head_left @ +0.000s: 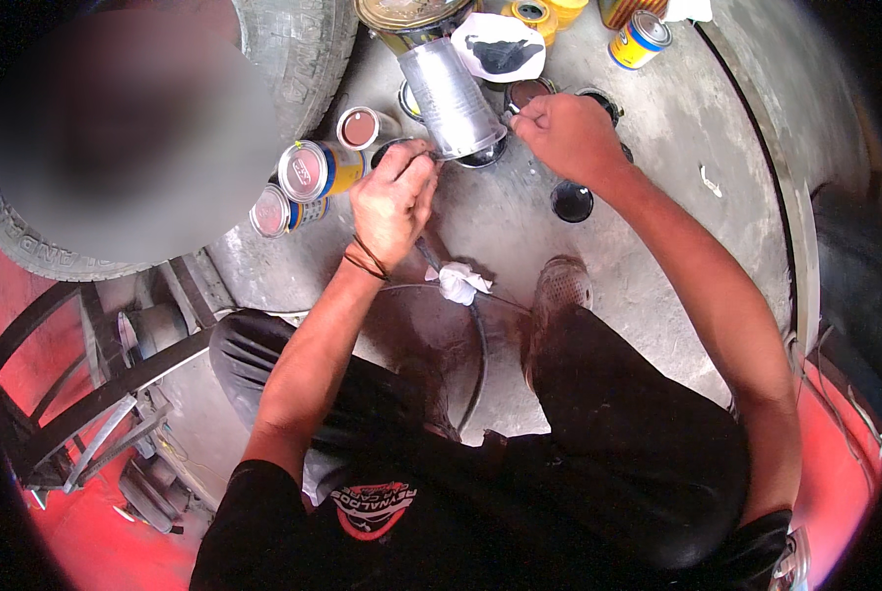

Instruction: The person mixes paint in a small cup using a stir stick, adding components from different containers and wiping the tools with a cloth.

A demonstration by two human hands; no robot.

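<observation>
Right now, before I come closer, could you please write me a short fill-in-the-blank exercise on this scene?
1. Of the left hand and the right hand, the one nearer the large tyre is the ____.
2. In the picture, the clear plastic cup appears between the person's two ____.
3. The crumpled cloth or paper on the grey floor is ____ in colour.
4. The person's short sleeves are ____ in colour.

Missing words: left; hands; white; black.
</observation>
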